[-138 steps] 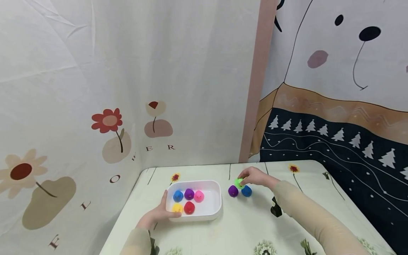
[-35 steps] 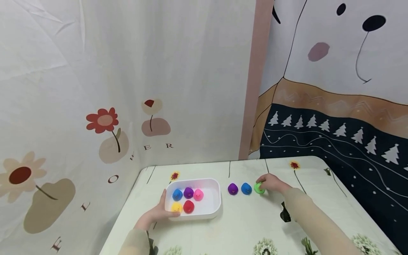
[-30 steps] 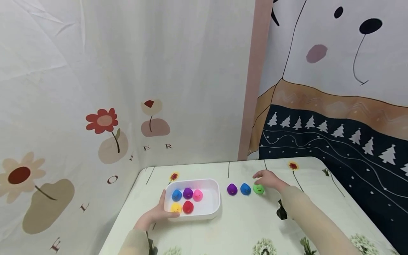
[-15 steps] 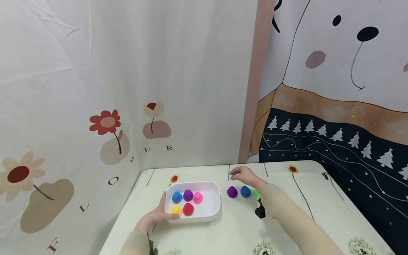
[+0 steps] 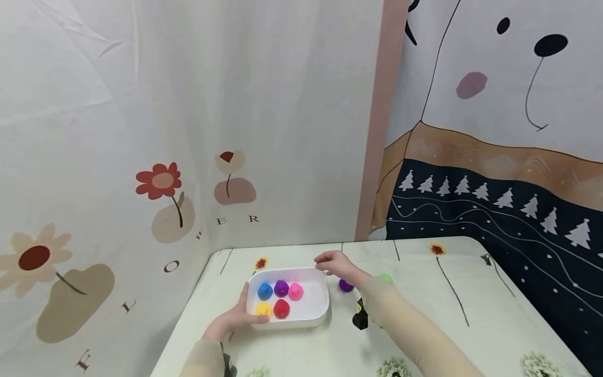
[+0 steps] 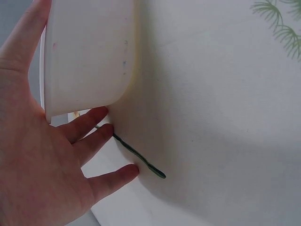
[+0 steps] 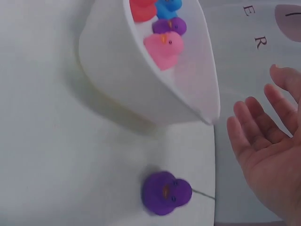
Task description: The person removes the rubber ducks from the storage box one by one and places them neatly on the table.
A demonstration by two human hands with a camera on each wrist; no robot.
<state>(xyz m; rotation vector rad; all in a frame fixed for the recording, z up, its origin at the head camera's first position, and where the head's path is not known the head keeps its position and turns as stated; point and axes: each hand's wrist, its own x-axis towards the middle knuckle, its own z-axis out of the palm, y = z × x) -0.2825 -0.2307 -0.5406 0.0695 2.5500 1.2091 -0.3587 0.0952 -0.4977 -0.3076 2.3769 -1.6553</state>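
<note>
In the head view my left hand [image 5: 233, 317] holds the near-left corner of a white plastic box [image 5: 308, 306], thumb along the front rim and fingers at the end wall. Inside sit a blue rubber duck [image 5: 265, 291], a purple duck [image 5: 281, 288], a pink duck [image 5: 296, 291], a yellow duck [image 5: 263, 309] and a red duck [image 5: 281, 309]. My right hand [image 5: 336, 264] hovers at the box's far right corner, holding nothing, fingers loosely bent. Another purple duck [image 7: 164, 193] stands on the table right of the box. A green duck [image 5: 387, 278] shows partly behind my forearm.
The table [image 5: 325, 351] has a pale flower-printed cover. A printed cloth wall [image 5: 292, 131] rises behind and on the left, with a dark tree-patterned cloth [image 5: 471, 209] on the right. A black device [image 5: 360, 315] hangs at my right wrist.
My right hand set the green duck at the right end of the row, released it and moved left to the box's far corner. My forearm now hides the blue table duck. The left hand stayed put.
</note>
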